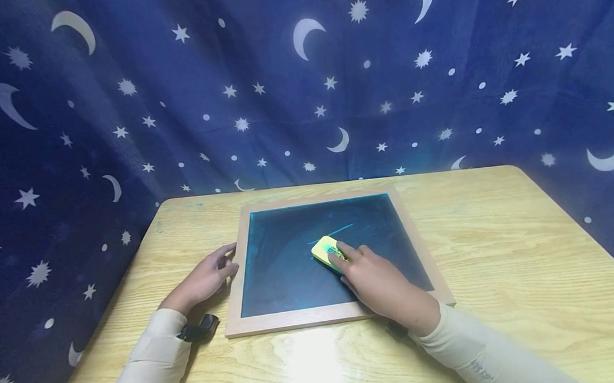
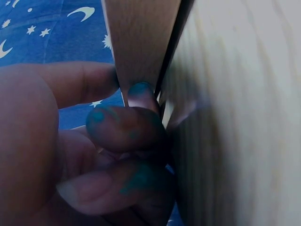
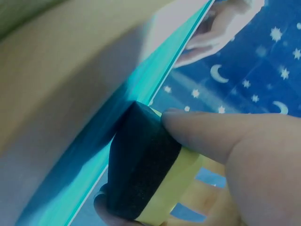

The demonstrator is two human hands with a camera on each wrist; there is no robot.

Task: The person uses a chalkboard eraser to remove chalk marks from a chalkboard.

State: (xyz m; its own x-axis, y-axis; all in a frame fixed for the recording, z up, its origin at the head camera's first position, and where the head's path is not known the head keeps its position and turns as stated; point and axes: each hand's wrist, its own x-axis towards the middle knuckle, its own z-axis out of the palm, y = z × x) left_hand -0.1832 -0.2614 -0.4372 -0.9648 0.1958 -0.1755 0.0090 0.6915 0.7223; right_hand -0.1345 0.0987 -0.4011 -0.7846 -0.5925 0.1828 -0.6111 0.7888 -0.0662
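A wood-framed chalkboard (image 1: 285, 272) lies on the table, its dark surface bearing a thin blue line (image 1: 344, 228) and faint blue smears. My right hand (image 1: 380, 279) grips a yellow chalkboard eraser (image 1: 322, 248) near the middle of the board. In the right wrist view, the eraser's dark felt (image 3: 141, 160) faces the board, with a finger along its side. My left hand (image 1: 208, 278) is at the board's left side. Its fingertips touch the wooden frame (image 2: 141, 42) in the left wrist view, the other fingers loosely bent below; blue chalk marks the fingers (image 2: 127, 129).
The light wooden table (image 1: 520, 251) extends on both sides of the chalkboard. Behind and to the left hangs a blue curtain (image 1: 277, 101) with white moons and stars. A black strap with a small device (image 1: 202, 328) sits on the left wrist.
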